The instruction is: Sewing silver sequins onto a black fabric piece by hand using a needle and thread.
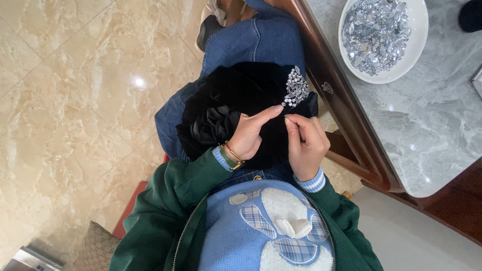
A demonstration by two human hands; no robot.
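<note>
While resting on the lap at frame centre, black velvet cloth with rhinestone cluster. Left hand fingertip pressed beneath cluster; right hand curled, pinching something too small to tell. White bowl of crystals upper right, on marble table.

No packages, labels, signs or screens visible.

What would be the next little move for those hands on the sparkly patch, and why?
Probably draw the right hand back, pulling a stitch snug: its fingers look pinched beside the rhinestone cluster, while the left hand presses the black velvet at the cluster's edge.
</note>
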